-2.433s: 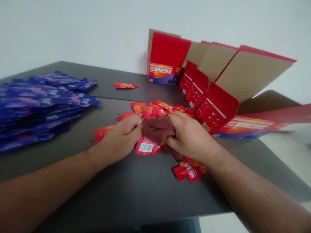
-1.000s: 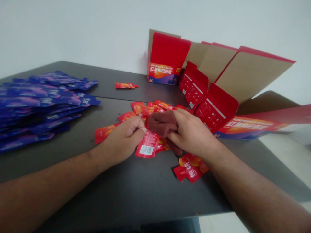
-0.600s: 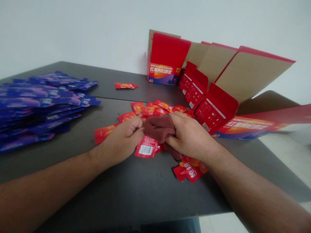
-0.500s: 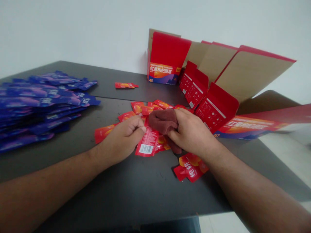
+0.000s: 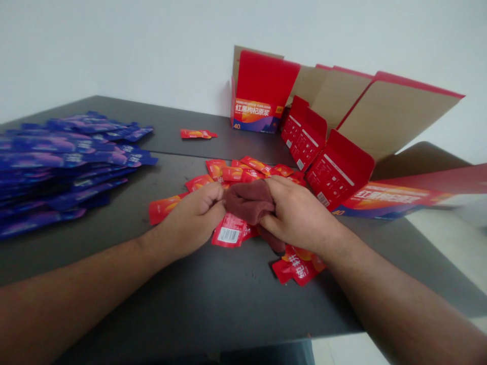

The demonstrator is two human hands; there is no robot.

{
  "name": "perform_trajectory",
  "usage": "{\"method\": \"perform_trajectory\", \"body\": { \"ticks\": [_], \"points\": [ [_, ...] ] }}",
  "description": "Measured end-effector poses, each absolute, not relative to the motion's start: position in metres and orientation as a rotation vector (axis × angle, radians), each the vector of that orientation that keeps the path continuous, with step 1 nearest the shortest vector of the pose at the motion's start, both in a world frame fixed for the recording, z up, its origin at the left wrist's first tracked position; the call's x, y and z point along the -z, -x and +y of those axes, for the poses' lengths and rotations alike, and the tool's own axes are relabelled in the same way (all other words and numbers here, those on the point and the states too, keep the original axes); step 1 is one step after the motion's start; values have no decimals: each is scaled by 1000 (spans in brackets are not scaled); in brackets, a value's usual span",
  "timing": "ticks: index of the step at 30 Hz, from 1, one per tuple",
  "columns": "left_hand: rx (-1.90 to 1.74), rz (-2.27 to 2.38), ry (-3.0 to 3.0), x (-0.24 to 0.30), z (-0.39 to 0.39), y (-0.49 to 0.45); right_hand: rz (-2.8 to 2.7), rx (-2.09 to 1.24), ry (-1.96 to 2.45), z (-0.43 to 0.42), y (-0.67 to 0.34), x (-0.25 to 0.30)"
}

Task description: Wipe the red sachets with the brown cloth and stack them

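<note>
My right hand [image 5: 300, 210] is wrapped round a folded brown cloth [image 5: 249, 200] over the middle of the table. The cloth lies against a red sachet [image 5: 229, 233] and covers its upper part; its lower end shows a white barcode. My left hand [image 5: 196, 218] is closed in a pinch at that sachet's upper end, its fingertips beside the cloth. Just what the fingertips grip is partly hidden. Beneath and behind the hands spreads a loose pile of red and orange sachets [image 5: 232, 174]. Two or so more sachets [image 5: 299, 266] lie near my right wrist.
At left is a tall heap of blue-purple sachets [image 5: 72, 159]. One single red sachet [image 5: 196, 134] lies farther back. Red cartons with raised flaps [image 5: 254, 114] stand open along the back and right, one large carton [image 5: 388, 200] near the table's right edge.
My right hand and the cloth have moved slightly left and down, toward my left hand, covering more of the barcoded sachet. My left hand has stayed almost where it was.
</note>
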State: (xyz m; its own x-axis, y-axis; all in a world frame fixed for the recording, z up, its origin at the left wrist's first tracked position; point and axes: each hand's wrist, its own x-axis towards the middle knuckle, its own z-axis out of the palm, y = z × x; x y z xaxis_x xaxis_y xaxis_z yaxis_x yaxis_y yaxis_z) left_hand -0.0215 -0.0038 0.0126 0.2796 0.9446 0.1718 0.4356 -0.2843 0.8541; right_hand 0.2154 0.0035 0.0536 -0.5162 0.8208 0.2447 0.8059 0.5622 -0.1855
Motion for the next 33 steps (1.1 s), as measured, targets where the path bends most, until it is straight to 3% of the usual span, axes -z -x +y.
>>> {"method": "perform_trajectory", "body": {
  "ticks": [33],
  "points": [
    [-947,1321,-1912,-12,-3,22,-2390,-8,1434,4,-217,-52]
  ]
}}
